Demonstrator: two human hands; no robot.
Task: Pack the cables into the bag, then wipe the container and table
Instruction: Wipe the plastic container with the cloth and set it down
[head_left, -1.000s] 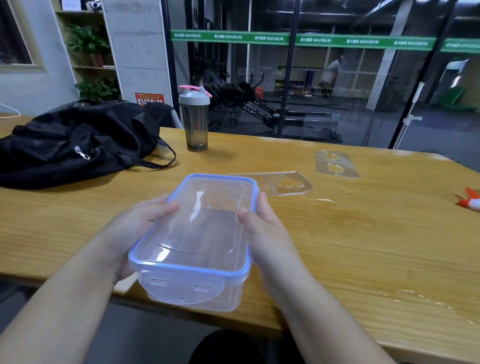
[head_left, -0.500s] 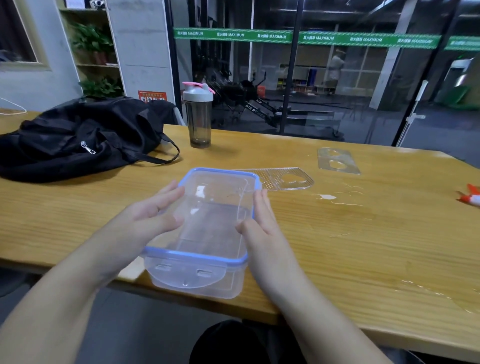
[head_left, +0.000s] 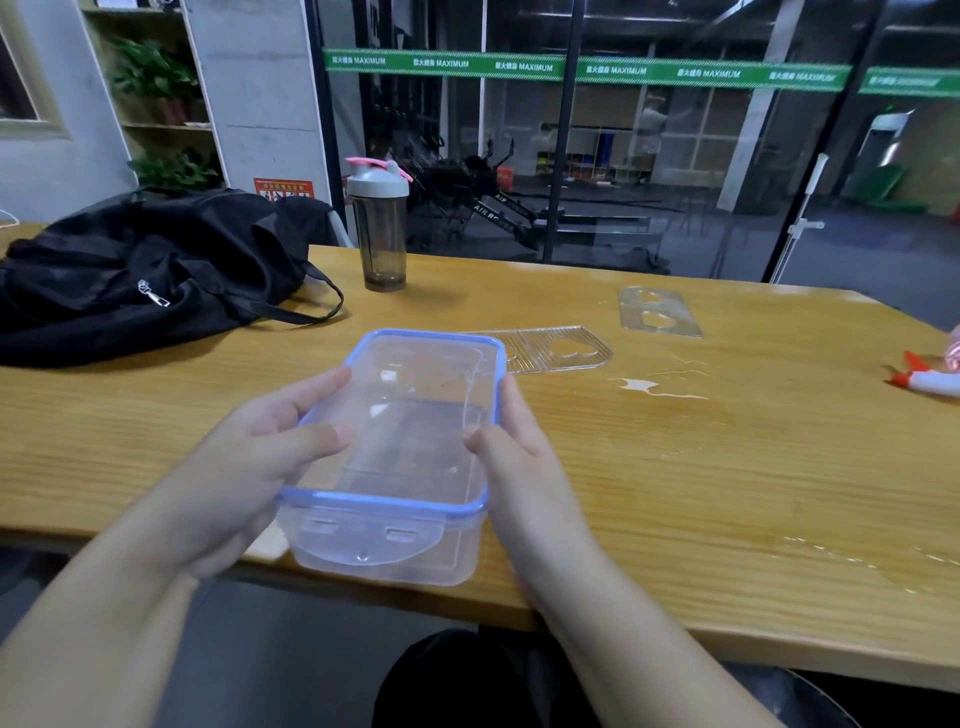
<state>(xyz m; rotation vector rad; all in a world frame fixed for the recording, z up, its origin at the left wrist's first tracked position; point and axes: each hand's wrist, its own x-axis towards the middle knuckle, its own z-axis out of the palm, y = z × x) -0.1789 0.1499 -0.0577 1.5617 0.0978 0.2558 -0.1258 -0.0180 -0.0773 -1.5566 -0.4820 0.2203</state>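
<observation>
Head view: your left hand (head_left: 254, 467) and right hand (head_left: 524, 467) clasp the clear, blue-rimmed plastic container (head_left: 395, 457) between them, now lowered toward the wooden table (head_left: 727, 467) edge; puddles remain unwiped beyond your right hand.

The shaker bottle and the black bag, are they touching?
Apart. The head view shows bare table between the shaker bottle and the black bag.
</observation>
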